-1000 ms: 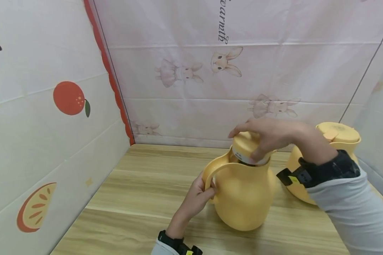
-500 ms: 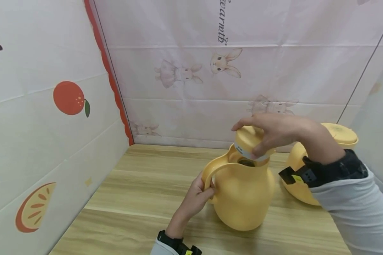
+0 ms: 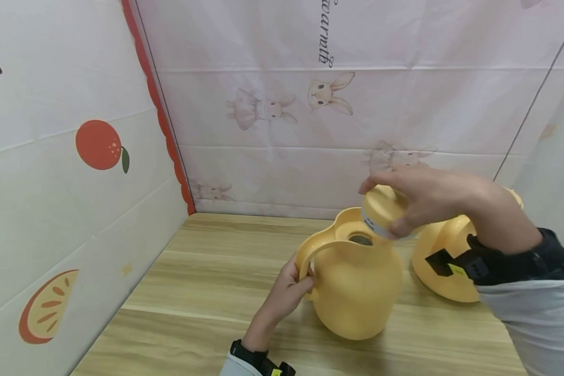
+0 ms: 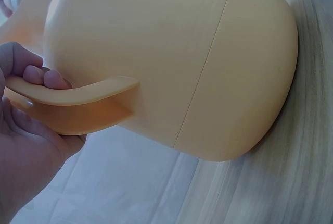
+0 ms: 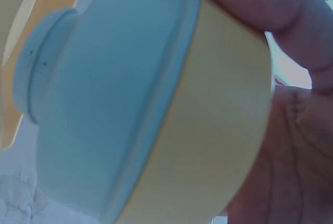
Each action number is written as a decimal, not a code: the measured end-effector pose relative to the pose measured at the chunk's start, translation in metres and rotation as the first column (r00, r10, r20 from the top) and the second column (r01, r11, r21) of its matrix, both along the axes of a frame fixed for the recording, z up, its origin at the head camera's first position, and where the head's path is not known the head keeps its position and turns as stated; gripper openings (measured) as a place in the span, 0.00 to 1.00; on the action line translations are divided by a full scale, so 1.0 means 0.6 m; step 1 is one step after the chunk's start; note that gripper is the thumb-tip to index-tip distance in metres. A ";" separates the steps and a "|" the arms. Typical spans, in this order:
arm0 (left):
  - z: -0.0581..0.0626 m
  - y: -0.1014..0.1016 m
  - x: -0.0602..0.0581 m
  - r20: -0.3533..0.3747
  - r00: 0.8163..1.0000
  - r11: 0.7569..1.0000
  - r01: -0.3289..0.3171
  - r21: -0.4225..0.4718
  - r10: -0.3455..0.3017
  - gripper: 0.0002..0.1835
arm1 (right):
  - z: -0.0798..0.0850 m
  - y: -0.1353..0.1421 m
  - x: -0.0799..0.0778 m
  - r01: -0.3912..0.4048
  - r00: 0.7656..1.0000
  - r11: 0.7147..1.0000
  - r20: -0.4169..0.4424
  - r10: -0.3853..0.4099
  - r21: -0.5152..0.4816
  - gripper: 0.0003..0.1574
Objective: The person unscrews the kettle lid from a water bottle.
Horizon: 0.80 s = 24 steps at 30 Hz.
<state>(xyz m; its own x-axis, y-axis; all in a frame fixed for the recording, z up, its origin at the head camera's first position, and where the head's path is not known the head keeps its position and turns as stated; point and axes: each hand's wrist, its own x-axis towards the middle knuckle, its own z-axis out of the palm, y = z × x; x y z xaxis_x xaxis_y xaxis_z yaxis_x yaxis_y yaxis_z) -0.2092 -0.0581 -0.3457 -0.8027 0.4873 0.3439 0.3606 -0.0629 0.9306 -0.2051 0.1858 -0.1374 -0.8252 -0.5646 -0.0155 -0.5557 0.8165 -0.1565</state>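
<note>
A yellow thermos jug (image 3: 357,292) stands upright on the wooden table, its round dark mouth (image 3: 361,239) uncovered. My left hand (image 3: 284,292) grips the jug's handle; in the left wrist view the fingers curl round the handle (image 4: 99,91). Just above and right of the jug's rim, my right hand (image 3: 434,201) holds the lid (image 3: 383,206) by its sides. The right wrist view shows the lid's yellow top part (image 5: 208,114) and a pale underside (image 5: 109,94) with a narrower round end, tilted sideways and apart from the mouth.
A second yellow jug (image 3: 434,261) stands to the right, partly hidden behind my right hand and wrist. Printed cloth walls with rabbits (image 3: 329,96) and fruit (image 3: 98,144) border the wooden table (image 3: 207,292) at the back and left.
My right hand has lifted the lid out of the jug's mouth and carried it to the right, tilting it. The mouth has come into view. My left hand keeps its grip on the handle.
</note>
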 end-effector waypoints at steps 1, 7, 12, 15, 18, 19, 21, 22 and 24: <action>0.000 0.000 0.000 0.000 1.000 1.000 0.001 0.001 -0.001 0.07 | -0.001 0.002 0.001 0.006 1.000 1.000 -0.003 -0.006 0.005 0.41; 0.000 0.000 0.000 -0.015 1.000 1.000 0.010 0.007 -0.010 0.06 | -0.007 0.022 0.016 0.056 0.998 0.998 -0.021 -0.056 -0.006 0.40; 0.001 0.001 0.000 -0.023 1.000 1.000 0.014 0.011 -0.014 0.06 | -0.010 0.043 0.027 0.058 0.998 0.997 -0.032 -0.060 -0.054 0.40; 0.002 0.001 0.001 -0.018 1.000 1.000 0.015 0.008 -0.015 0.07 | -0.013 0.057 0.030 0.054 0.998 0.996 -0.037 -0.056 -0.066 0.41; 0.003 0.001 0.001 -0.008 1.000 1.000 0.015 0.006 -0.015 0.07 | -0.020 0.065 0.029 0.039 0.999 0.996 -0.029 -0.041 -0.082 0.41; 0.003 0.000 0.001 -0.005 1.000 1.000 0.014 0.006 -0.014 0.07 | -0.023 0.067 0.028 0.031 0.999 0.996 -0.022 -0.033 -0.089 0.41; 0.004 0.000 0.001 -0.001 1.000 1.000 0.016 0.008 -0.016 0.08 | -0.029 0.070 0.028 0.022 1.000 0.995 -0.016 -0.024 -0.100 0.40; 0.004 -0.001 0.001 0.001 1.000 1.000 0.016 0.007 -0.016 0.08 | -0.032 0.072 0.029 0.031 0.999 0.995 -0.017 -0.033 -0.098 0.40; 0.004 -0.002 0.001 0.003 1.000 1.000 0.018 0.008 -0.018 0.08 | -0.038 0.075 0.031 0.055 0.998 0.994 -0.022 -0.058 -0.095 0.39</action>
